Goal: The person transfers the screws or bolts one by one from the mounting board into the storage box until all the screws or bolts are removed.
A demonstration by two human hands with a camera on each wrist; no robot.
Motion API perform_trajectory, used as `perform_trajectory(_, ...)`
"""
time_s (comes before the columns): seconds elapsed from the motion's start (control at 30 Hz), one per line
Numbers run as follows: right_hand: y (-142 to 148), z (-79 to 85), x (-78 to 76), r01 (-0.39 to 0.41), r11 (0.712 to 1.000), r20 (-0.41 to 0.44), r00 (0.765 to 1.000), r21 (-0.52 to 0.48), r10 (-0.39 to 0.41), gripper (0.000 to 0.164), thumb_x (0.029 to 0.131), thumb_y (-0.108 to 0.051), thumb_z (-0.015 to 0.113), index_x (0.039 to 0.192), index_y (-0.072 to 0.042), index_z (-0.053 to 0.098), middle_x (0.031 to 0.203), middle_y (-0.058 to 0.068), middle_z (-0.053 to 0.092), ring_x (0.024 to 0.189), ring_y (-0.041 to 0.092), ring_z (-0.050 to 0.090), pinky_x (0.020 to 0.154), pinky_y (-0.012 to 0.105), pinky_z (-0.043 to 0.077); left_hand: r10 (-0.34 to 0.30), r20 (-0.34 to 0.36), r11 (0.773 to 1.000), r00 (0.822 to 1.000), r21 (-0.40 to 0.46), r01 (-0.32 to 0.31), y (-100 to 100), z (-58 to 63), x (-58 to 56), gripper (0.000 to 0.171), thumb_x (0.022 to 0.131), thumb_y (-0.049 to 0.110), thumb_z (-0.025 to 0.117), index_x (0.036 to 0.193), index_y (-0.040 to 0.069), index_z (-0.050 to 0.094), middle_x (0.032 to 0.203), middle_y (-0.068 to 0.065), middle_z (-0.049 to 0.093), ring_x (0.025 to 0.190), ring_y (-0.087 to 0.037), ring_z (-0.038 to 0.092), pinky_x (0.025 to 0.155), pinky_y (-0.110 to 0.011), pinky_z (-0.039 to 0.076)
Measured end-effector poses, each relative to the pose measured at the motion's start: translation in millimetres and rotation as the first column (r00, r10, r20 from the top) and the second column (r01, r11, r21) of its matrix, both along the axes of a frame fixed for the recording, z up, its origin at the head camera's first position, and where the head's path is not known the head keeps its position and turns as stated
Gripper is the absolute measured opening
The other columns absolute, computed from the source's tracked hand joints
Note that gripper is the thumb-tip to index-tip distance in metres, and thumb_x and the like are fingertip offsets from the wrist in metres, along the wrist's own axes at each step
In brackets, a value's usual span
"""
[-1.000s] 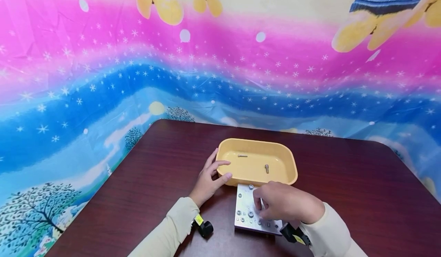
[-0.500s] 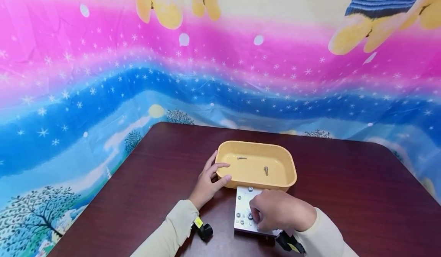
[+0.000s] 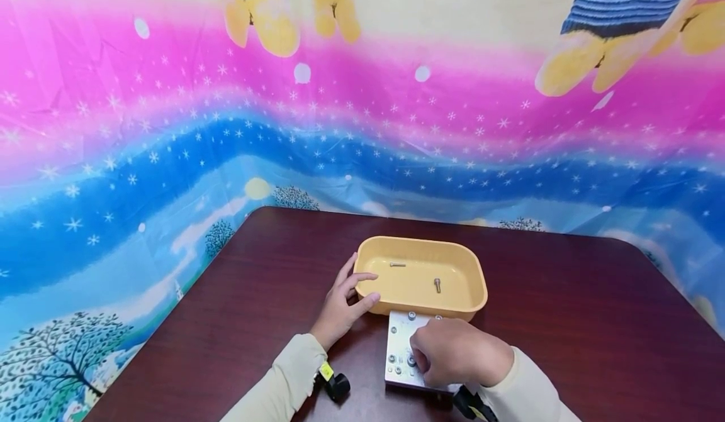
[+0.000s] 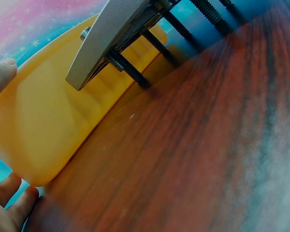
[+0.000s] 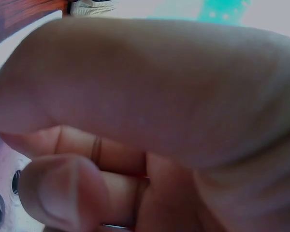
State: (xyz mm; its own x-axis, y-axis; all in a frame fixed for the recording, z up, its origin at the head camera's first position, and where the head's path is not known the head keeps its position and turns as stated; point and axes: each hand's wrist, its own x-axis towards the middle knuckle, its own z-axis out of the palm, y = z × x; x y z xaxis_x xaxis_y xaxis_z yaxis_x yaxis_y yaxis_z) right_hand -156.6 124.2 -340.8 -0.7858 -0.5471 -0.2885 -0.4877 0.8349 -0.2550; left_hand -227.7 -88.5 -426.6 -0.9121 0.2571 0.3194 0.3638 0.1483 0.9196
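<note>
My left hand (image 3: 338, 305) holds the left end of a yellow plastic box (image 3: 474, 282), thumb at the near rim, index finger reaching over the edge and other fingers along the outer left side. Right in front of the box is a silver metal plate (image 3: 399, 340) with several socket-head bolts in it. In the left wrist view their dark threaded shanks (image 4: 130, 70) stick out below the plate. Over the plate's right part is my right hand (image 3: 460, 354), fingers curled and thumb (image 5: 63, 193) tucked beneath them. I cannot tell what its fingertips hold; they are hidden.
Two loose bolts lie in the box: a thin one (image 3: 398, 264) at the back left and a thicker one (image 3: 438, 285) toward the right. The dark wood table (image 3: 572, 309) extends around them. A printed curtain (image 3: 362, 133) hangs behind its far edge.
My right hand has shifted slightly left over the plate and turned, its thumb and index finger drawing closer together. The left hand keeps its place on the box. The head view has tilted slightly up.
</note>
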Motion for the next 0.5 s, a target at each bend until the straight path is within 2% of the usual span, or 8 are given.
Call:
perform_trajectory(0.07,-0.1,-0.4,0.9,0.002,1.000,-0.005,1.000,0.003,-0.002,0.027,0.071,-0.008,0.073,0.061,-0.021,0.053,0.056,-0.008,0.049,0.046,0.008,0.046,0.042,0.025,0.039,-0.003,-0.006,1.000,1.000,0.003,0.003,0.1,-0.3,0.0,0.032,0.090,0.018,0.070,0.120,0.011,0.064,0.160,-0.002,0.014,0.121,-0.040,0.052,0.100,-0.052,0.041)
perform_trajectory(0.2,-1.4,-1.8,1.7,-0.030,0.999,-0.068,0.997,0.015,0.031,0.028,0.068,-0.007,0.073,0.057,-0.022,0.052,0.053,-0.010,0.047,0.047,0.007,0.043,0.044,0.025,0.037,-0.002,-0.012,1.000,1.000,0.005,0.002,0.4,-0.6,-0.1,0.031,0.090,0.017,0.070,0.120,0.011,0.064,0.159,-0.002,0.014,0.122,-0.039,0.052,0.100,-0.051,0.041)
perform_trajectory(0.5,-4.4,-5.9,4.0,-0.096,0.994,-0.229,0.967,0.061,0.107,0.032,0.059,-0.009,0.071,0.047,-0.022,0.045,0.043,-0.013,0.035,0.045,0.008,0.033,0.042,0.027,0.026,0.004,-0.005,1.000,1.000,-0.002,-0.004,0.3,-0.2,0.0,0.031,0.090,0.018,0.070,0.120,0.013,0.064,0.159,-0.001,0.014,0.124,-0.038,0.051,0.101,-0.050,0.041)
